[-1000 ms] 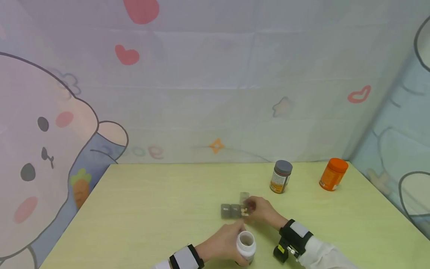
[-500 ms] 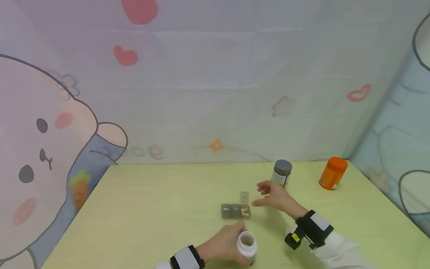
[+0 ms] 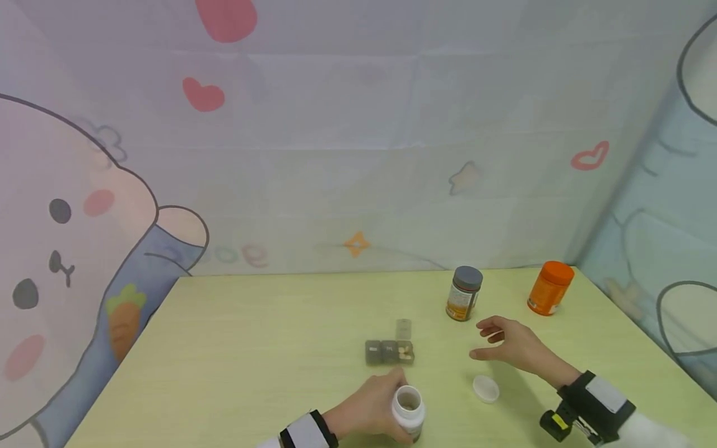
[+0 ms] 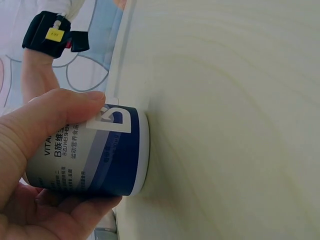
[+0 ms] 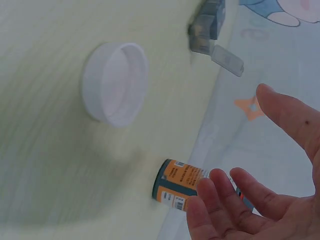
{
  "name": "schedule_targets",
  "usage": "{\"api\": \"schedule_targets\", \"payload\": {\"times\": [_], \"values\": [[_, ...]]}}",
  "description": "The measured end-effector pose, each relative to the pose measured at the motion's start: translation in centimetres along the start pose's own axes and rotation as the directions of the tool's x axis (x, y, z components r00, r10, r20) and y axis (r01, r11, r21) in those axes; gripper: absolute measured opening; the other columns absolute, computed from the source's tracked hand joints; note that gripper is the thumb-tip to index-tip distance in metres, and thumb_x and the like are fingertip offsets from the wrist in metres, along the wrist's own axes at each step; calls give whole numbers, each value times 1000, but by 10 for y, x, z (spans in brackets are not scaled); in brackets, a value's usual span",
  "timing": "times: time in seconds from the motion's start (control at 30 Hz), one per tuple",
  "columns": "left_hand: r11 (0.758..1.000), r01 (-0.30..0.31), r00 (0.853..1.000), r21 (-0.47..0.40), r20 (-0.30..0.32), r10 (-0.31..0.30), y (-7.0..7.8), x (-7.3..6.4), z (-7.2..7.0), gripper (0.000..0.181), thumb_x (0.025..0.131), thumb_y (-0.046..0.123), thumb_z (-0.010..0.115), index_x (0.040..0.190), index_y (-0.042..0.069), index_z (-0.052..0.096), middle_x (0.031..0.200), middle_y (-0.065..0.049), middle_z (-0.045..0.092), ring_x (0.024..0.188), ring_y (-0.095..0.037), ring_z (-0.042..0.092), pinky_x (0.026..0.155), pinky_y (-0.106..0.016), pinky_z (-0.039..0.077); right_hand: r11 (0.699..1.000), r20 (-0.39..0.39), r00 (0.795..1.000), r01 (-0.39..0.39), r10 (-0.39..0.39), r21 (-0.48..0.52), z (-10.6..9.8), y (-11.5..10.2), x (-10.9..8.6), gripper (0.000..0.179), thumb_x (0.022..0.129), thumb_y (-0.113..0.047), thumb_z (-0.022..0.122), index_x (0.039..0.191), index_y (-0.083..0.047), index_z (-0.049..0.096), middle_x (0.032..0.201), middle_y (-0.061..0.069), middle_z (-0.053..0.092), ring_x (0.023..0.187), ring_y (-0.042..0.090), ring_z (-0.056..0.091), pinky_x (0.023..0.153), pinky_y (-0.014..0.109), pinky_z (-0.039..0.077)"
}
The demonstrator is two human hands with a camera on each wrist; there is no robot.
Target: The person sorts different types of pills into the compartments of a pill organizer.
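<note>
Left hand (image 3: 364,414) is wrapped around the white bottle (image 3: 408,407), standing upright on the table (image 3: 252,348) with its cap off. Right hand (image 3: 512,345) holds nothing, fingers loose and spread, hovering above the table with the white cap (image 3: 485,388) lying at about 7 o'clock from it, top down. The pill box (image 3: 389,351) sits at 12 o'clock from the bottle; its right compartment is flipped open with a few pale pills (image 3: 402,354) inside, and the other two lids look closed. So I'd say one slot is filled, and capping the bottle and snapping that lid down are left. Gray-lid jar (image 3: 463,293) and orange bottle (image 3: 550,289) stand untouched toward the back.
</note>
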State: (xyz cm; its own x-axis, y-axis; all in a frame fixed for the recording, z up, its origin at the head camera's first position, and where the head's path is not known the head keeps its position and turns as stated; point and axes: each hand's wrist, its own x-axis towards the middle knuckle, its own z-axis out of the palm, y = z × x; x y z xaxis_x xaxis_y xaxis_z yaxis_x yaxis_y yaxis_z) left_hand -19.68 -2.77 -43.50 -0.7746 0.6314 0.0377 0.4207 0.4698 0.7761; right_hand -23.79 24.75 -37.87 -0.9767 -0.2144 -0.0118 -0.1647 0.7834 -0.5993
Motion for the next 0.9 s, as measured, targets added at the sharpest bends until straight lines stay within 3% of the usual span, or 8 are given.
{"api": "schedule_targets", "payload": {"times": [0.47,0.77,0.9], "values": [[1000,-21,1000,19,-12,21,-2,1,3,56,51,13,86,90,17,46,83,15,55,72,3,51,65,-15,43,994,100,989,-105,106,-10,23,26,-19,57,62,-27,83,106,0,57,91,4,58,84,21,55,73,36,47],[1000,-18,1000,2,-17,18,0,0,2,56,51,11,85,90,16,46,83,14,56,72,3,51,65,-15,43,999,130,991,-11,14,-30,35,34,-24,58,56,-23,86,102,-1,58,86,2,58,77,16,51,68,31,44],[1000,-16,1000,-2,-17,16,1,0,2,55,51,10,85,90,16,46,83,14,55,72,3,51,66,-15,43,998,112,994,-7,14,-57,39,33,-24,56,54,-19,87,100,-2,59,84,1,57,76,15,51,69,31,44]]}}
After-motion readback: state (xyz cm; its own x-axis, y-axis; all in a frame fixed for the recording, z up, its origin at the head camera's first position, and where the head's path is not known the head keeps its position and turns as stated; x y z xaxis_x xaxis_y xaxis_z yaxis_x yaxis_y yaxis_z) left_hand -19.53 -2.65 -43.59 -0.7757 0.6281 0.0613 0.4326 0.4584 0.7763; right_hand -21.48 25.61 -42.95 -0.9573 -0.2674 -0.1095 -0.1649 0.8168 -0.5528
